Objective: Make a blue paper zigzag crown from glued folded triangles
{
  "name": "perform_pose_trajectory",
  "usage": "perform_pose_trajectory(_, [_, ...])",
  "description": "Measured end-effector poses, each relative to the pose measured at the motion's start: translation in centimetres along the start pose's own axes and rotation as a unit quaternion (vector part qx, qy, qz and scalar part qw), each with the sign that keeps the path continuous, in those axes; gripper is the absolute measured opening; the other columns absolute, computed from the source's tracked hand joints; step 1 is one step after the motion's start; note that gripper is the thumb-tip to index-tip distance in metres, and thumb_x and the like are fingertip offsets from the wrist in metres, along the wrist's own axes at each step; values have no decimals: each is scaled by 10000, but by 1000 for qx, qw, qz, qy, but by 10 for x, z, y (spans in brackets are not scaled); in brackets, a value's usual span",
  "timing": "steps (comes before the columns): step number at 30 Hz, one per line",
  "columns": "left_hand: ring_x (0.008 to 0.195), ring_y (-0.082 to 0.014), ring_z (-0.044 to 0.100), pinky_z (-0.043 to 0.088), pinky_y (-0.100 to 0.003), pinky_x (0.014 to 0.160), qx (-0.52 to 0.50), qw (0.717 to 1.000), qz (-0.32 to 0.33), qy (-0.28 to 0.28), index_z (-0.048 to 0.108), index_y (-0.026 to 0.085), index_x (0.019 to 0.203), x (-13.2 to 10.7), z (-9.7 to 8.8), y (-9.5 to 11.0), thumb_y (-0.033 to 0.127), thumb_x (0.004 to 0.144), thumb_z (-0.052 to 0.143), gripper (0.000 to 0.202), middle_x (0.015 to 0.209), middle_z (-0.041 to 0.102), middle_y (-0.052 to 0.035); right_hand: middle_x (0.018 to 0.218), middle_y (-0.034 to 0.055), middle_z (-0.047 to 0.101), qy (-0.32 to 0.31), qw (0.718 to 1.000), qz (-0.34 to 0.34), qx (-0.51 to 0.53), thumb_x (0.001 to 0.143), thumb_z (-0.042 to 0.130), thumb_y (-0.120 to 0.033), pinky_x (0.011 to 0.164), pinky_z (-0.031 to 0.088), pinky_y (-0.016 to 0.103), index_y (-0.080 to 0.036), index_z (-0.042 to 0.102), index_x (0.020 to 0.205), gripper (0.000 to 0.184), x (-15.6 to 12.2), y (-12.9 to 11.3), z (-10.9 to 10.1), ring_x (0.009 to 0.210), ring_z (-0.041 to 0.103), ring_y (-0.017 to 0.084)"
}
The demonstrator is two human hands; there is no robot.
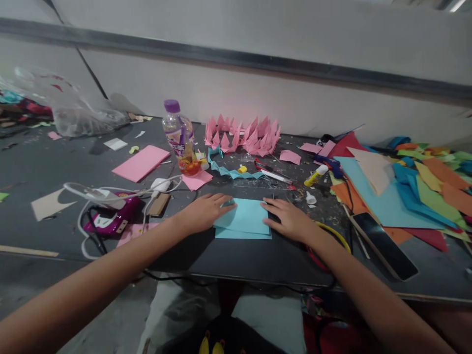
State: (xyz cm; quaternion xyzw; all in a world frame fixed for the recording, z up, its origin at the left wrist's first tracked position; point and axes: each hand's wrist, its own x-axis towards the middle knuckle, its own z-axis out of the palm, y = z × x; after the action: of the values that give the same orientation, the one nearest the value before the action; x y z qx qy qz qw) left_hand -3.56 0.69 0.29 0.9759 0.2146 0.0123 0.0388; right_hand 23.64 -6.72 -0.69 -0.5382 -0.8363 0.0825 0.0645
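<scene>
A light blue folded paper (245, 220) lies on the dark work surface (236, 258) in front of me. My left hand (203, 211) rests flat on its left edge, fingers stretched toward the top left corner. My right hand (288, 217) lies flat on its right edge, fingers pointing left onto the sheet. Both hands press the paper down; neither grips anything.
Behind the paper are pink folded paper pieces (241, 135), a teal paper chain (228, 169), a drink bottle (180, 138), a glue stick (315, 176) and pens. Coloured sheets (405, 191) and a phone (385, 245) lie at right. A pink device with white cable (110, 216) sits left.
</scene>
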Motion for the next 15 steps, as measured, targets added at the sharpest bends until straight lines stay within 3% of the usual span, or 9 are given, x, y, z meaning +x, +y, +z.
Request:
perform_pose_trajectory(3, [1224, -287, 450, 359, -454, 989, 12, 999, -41, -7, 553, 177, 1225, -2, -7, 11, -8, 711, 429, 559, 1355, 476, -132, 1409, 145, 424, -10, 1000, 27, 6, 807, 528, -531, 1021, 372, 497, -171, 465, 1334, 641, -4, -6, 3, 1239, 455, 312])
perform_pose_trajectory(9, [1198, -241, 484, 267, -491, 1067, -13, 995, -77, 64, 633, 181, 1070, 0, -20, 44, 118, 787, 460, 337, 1282, 559, -89, 1461, 118, 348, 2, 998, 41, 37, 831, 470, -556, 1044, 334, 511, -207, 389, 1379, 655, -11, -2, 15, 1303, 380, 288])
perform_pose_trajectory(11, [1177, -216, 501, 273, -450, 1076, -35, 994, -56, 90, 611, 190, 1106, 4, -16, 58, 202, 833, 472, 307, 1262, 575, -75, 1469, 120, 333, 11, 998, 36, 49, 832, 478, -543, 1055, 326, 493, -204, 390, 1378, 648, -12, 0, 18, 1310, 372, 277])
perform_pose_trajectory(15, [1193, -255, 487, 311, -440, 1051, -37, 996, -36, 78, 607, 164, 1105, 16, 2, 77, 413, 823, 577, 377, 1258, 571, -107, 1468, 136, 332, 13, 997, 37, 65, 828, 490, -539, 1064, 322, 462, -171, 427, 1353, 644, -13, 1, 20, 1313, 369, 269])
